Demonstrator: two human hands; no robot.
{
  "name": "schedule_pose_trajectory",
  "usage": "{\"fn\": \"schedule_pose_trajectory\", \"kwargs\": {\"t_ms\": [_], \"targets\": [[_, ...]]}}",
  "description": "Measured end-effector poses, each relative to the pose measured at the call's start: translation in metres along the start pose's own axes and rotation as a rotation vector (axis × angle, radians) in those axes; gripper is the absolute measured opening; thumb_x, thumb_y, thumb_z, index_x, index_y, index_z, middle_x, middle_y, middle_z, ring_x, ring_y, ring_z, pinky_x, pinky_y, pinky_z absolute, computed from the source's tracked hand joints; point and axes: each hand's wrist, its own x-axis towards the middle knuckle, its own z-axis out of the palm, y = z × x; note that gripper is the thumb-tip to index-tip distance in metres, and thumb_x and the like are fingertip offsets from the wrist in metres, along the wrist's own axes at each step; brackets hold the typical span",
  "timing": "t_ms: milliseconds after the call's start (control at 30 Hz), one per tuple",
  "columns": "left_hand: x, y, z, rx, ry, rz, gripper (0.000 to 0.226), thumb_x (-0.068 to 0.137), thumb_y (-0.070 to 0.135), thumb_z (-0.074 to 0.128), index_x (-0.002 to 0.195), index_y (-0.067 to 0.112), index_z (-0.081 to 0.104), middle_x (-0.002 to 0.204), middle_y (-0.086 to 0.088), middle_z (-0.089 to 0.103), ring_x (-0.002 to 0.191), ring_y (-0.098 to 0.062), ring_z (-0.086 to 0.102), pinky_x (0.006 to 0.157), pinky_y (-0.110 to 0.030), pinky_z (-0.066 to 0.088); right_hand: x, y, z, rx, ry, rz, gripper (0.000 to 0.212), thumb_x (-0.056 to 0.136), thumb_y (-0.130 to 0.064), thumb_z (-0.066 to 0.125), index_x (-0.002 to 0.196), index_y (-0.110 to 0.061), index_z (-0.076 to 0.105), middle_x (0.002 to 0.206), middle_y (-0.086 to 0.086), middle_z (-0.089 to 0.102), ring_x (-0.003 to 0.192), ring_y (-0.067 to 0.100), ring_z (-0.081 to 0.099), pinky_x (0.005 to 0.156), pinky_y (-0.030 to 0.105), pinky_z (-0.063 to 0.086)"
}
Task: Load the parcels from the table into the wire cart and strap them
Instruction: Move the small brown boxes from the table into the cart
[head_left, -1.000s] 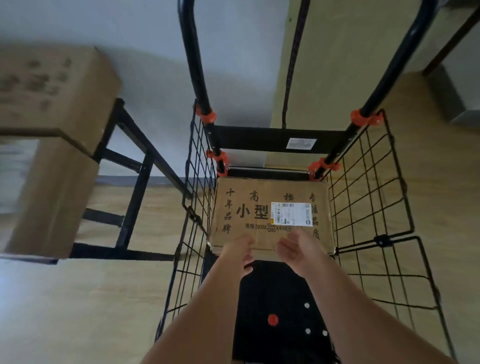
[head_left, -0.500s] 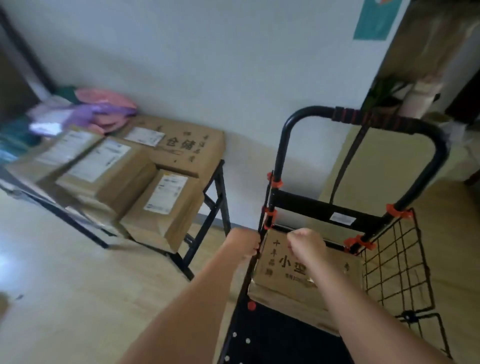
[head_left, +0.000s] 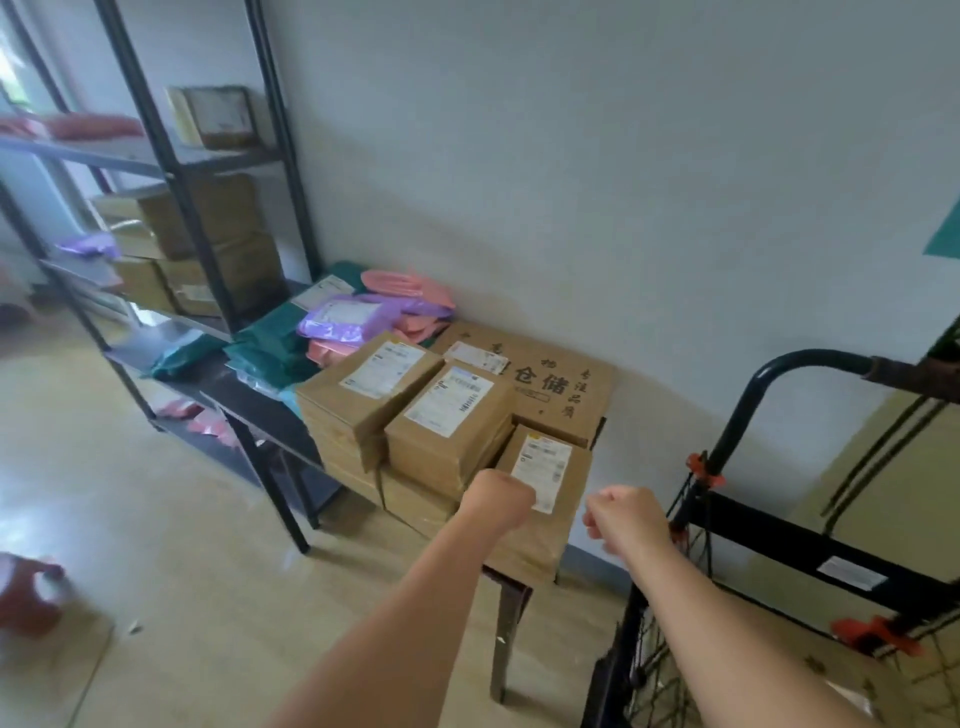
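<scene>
Several brown cardboard parcels with white labels are stacked on a black table (head_left: 260, 413) against the wall. The nearest parcel (head_left: 550, 525) sits at the table's right end, with two taller stacks (head_left: 447, 421) to its left and a large printed box (head_left: 556, 379) behind. My left hand (head_left: 498, 501) hovers in front of the nearest parcel, fingers curled, holding nothing. My right hand (head_left: 626, 522) is just right of that parcel, also curled and empty. The black wire cart (head_left: 649, 654) stands at the right, its handle (head_left: 810, 358) raised. A bit of cardboard (head_left: 857, 686) shows inside it.
Purple, pink and green mailer bags (head_left: 353, 317) lie at the table's far end. A tall black shelf rack (head_left: 171, 156) with more boxes stands at the left. A red stool (head_left: 26, 592) is on the wooden floor at the lower left.
My hands have let go of the box set in the cart. My view and both arms have swung left and up from the cart to the parcels on the table.
</scene>
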Motion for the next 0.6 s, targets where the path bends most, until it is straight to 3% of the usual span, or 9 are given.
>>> {"fn": "schedule_pose_trajectory", "kwargs": {"t_ms": [67, 133, 267, 400, 500, 600], "targets": [[0.006, -0.002, -0.032, 0.006, -0.009, 0.000, 0.023, 0.086, 0.011, 0.050, 0.098, 0.007, 0.070, 0.077, -0.004, 0.060, 0.066, -0.016, 0.054, 0.057, -0.025, 0.044, -0.005, -0.020, 0.021, 0.018, 0.020, -0.008, 0.022, 0.087, -0.014, 0.055, 0.079, -0.002, 0.071, 0.082, 0.016, 0.072, 0.082, 0.030, 0.070, 0.074, 0.039, 0.057], [0.008, -0.002, -0.060, -0.021, -0.024, 0.005, 0.019, 0.081, 0.010, 0.050, 0.084, 0.008, 0.069, 0.073, -0.004, 0.060, 0.064, -0.017, 0.054, 0.055, -0.025, 0.044, -0.009, -0.037, 0.038, 0.032, 0.034, -0.013, 0.020, 0.088, -0.016, 0.055, 0.080, -0.007, 0.070, 0.083, 0.012, 0.072, 0.080, 0.026, 0.069, 0.076, 0.039, 0.057], [0.017, -0.004, -0.099, -0.067, -0.045, 0.034, 0.026, 0.081, 0.007, 0.050, 0.096, 0.000, 0.071, 0.082, -0.009, 0.071, 0.078, -0.025, 0.068, 0.062, -0.029, 0.051, -0.020, -0.066, 0.059, 0.054, 0.035, -0.039, 0.022, 0.092, -0.016, 0.053, 0.079, -0.009, 0.070, 0.084, 0.008, 0.071, 0.083, 0.024, 0.068, 0.081, 0.041, 0.057], [0.033, 0.005, -0.115, -0.069, -0.037, 0.063, 0.025, 0.082, 0.008, 0.052, 0.099, 0.005, 0.071, 0.088, -0.009, 0.072, 0.086, -0.025, 0.070, 0.075, -0.032, 0.055, -0.021, -0.087, 0.060, 0.078, 0.066, -0.049, 0.024, 0.092, -0.015, 0.054, 0.075, -0.009, 0.070, 0.077, 0.009, 0.073, 0.080, 0.028, 0.071, 0.080, 0.043, 0.057], [0.047, 0.019, -0.116, -0.098, -0.031, 0.110, 0.019, 0.083, 0.008, 0.055, 0.094, 0.007, 0.069, 0.094, -0.011, 0.072, 0.094, -0.026, 0.070, 0.082, -0.036, 0.056, -0.011, -0.095, 0.056, 0.082, 0.093, -0.058, 0.021, 0.093, -0.015, 0.054, 0.080, -0.010, 0.070, 0.079, 0.008, 0.074, 0.083, 0.029, 0.071, 0.080, 0.042, 0.057], [0.063, 0.035, -0.114, -0.098, -0.039, 0.147, 0.013, 0.083, 0.007, 0.056, 0.083, 0.012, 0.068, 0.094, -0.013, 0.073, 0.090, -0.025, 0.070, 0.088, -0.040, 0.057, 0.007, -0.097, 0.055, 0.102, 0.114, -0.048, 0.019, 0.093, -0.015, 0.054, 0.080, -0.013, 0.068, 0.080, 0.007, 0.073, 0.076, 0.026, 0.069, 0.078, 0.042, 0.058]]}}
